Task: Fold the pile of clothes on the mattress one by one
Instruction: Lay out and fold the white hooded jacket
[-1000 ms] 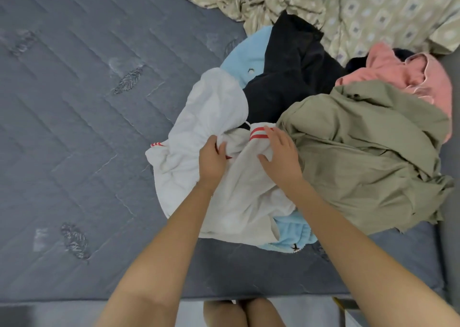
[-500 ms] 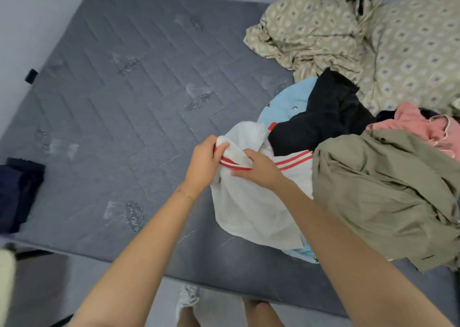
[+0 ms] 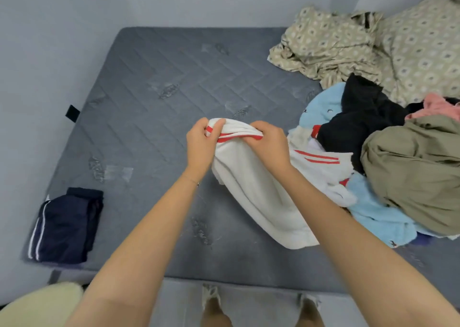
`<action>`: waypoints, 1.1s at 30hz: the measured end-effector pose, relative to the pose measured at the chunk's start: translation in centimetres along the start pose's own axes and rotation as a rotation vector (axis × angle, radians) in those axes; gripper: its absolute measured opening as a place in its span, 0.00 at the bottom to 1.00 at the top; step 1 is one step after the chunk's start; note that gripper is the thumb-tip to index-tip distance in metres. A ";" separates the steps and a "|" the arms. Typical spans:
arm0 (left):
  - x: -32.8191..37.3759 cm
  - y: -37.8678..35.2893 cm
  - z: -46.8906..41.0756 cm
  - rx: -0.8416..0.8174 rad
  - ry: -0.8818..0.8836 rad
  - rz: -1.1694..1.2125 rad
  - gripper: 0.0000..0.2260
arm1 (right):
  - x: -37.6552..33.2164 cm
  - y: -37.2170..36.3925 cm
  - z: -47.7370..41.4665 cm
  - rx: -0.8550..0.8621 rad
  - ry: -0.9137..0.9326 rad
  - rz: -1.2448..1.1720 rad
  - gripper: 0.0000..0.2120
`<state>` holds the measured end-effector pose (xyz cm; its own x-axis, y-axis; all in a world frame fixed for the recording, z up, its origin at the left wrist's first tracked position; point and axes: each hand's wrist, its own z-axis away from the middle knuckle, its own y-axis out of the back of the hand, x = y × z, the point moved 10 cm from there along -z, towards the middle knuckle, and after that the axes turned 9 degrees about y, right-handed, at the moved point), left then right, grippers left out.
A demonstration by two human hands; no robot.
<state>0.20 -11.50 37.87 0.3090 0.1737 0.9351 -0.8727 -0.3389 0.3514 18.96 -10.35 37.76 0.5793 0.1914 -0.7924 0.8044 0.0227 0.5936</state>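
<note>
— What do the hands hold?
— The white garment [image 3: 251, 189]. The left hand [image 3: 201, 143] pinches one end of its red-striped edge and the right hand [image 3: 270, 147] clenches the other end, close beside it.
— Where is the garment?
— Its gripped edge is raised over the mattress [image 3: 174, 77]. The rest hangs down and trails right, reaching the pile [image 3: 398, 202].
— What is in the pile?
— A khaki piece [image 3: 418, 167], a black piece [image 3: 361, 117], a blue piece [image 3: 373, 214] and a pink piece [image 3: 438, 106], all on the mattress's right side.
— Anything else?
— Folded navy shorts [image 3: 64, 227] lie near the left front corner, and a patterned sheet [image 3: 348, 45] is bunched far right.
</note>
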 end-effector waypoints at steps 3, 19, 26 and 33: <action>2.0 5.0 -1.3 0.000 -0.073 0.004 0.21 | -4.0 -1.8 -0.5 0.057 -0.023 -0.028 0.06; 4.8 16.6 -4.9 0.101 -0.140 0.146 0.20 | -15.2 -7.5 -2.4 0.180 0.003 -0.138 0.19; 0.0 19.9 -7.5 0.079 -0.053 0.176 0.20 | -15.0 -14.3 -2.9 0.039 -0.049 -0.134 0.17; -9.2 19.7 -11.6 -0.229 0.153 0.057 0.14 | -12.4 -23.2 -2.5 -0.226 -0.220 -0.156 0.21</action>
<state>-24.17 -9.05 35.62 0.2117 0.3040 0.9288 -0.9551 -0.1371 0.2625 -7.21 -10.78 34.18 0.4861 -0.0471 -0.8726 0.8503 0.2559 0.4599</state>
